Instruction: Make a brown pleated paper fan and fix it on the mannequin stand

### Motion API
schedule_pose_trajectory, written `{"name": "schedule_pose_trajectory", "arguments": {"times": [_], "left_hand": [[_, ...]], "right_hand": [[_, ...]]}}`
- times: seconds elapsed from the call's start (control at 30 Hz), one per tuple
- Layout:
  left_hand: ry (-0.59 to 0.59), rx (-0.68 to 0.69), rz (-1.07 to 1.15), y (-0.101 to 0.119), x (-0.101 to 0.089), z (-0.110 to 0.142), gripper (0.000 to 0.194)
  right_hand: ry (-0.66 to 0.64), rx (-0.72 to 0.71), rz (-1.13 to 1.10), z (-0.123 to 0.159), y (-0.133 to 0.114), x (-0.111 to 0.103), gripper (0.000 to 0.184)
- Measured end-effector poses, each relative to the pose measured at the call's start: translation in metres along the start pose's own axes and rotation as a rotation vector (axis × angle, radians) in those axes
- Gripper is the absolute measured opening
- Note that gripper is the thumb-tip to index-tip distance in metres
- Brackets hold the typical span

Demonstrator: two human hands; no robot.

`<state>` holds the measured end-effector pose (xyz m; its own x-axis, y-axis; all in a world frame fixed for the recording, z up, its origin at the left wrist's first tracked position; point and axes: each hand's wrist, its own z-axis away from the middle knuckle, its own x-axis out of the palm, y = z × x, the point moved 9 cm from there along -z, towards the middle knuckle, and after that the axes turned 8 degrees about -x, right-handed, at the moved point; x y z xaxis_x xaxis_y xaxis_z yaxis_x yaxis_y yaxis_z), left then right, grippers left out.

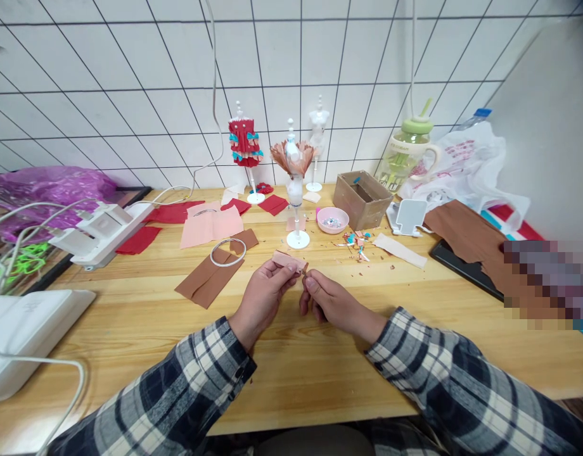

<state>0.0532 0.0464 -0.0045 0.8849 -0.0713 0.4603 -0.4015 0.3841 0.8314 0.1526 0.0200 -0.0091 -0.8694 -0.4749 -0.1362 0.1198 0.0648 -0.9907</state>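
Note:
Between the thumb and fingers of my left hand (269, 288) is a small folded pink and brown piece (288, 260), thin like crepe paper or cloth. My right hand (322, 292) pinches at its right end, where a narrow brown bit shows. The fingers partly hide that spot, so whether it is attached cannot be made out. Just beyond my hands stands a white mini dress form (297, 238) with ruffled brown petals (294, 158) around it. Left of my hands lie brown sheets (208, 278), with a silver-white ring (228, 252) on top.
Pink sheets (210, 227) and red pieces (138, 240) lie left. A red-dressed form (244, 142) stands behind. To the right are a pink bowl of shiny bits (333, 220), a cardboard box (362, 199), coloured scraps (358, 242), a phone stand (408, 217) and a power strip (113, 234) far left.

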Motion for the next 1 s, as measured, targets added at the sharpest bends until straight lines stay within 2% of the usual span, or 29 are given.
{"name": "schedule_pose_trajectory", "arguments": {"times": [0.33,0.6,0.83,1.0], "left_hand": [[-0.02,0.004,-0.031,0.001,0.003,0.0,0.019],[-0.005,-0.017,-0.073,0.0,0.001,-0.001,0.021],[0.043,0.016,-0.053,0.01,-0.01,-0.004,0.019],[0.04,-0.017,-0.046,0.01,-0.017,-0.009,0.019]], "right_hand": [[0.016,-0.007,-0.002,-0.001,0.001,-0.001,0.034],[0.008,0.044,0.021,-0.002,0.006,-0.003,0.031],[-0.077,0.058,0.092,0.004,0.001,-0.006,0.042],[-0.046,-0.007,0.21,0.005,-0.003,-0.018,0.05]]}}
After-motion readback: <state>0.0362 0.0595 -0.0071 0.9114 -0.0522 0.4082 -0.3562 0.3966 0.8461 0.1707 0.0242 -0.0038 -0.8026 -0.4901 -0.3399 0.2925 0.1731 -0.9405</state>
